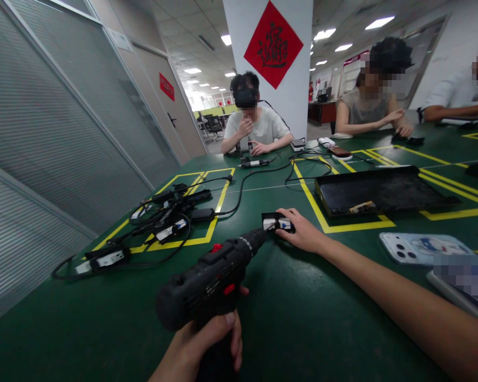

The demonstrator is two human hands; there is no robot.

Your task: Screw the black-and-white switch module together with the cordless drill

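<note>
My left hand (217, 339) is wrapped round the grip of a black cordless drill (213, 278) with red buttons. The drill points forward and to the right. Its bit ends at a small black and white block-shaped part (276, 223) on the green table; whether the tip touches it I cannot tell. My right hand (297, 231) grips that part from its right side, with thumb and fingers closed on it. Some of the part's right end is hidden under the fingers.
Black cabled devices (175, 212) lie heaped at the left inside yellow tape. A black tray (374, 193) stands at the right, holding a small packet. Nearer are a phone (424, 249) and another flat device (462, 289). Cables cross the green table (302, 318). Several people sit beyond.
</note>
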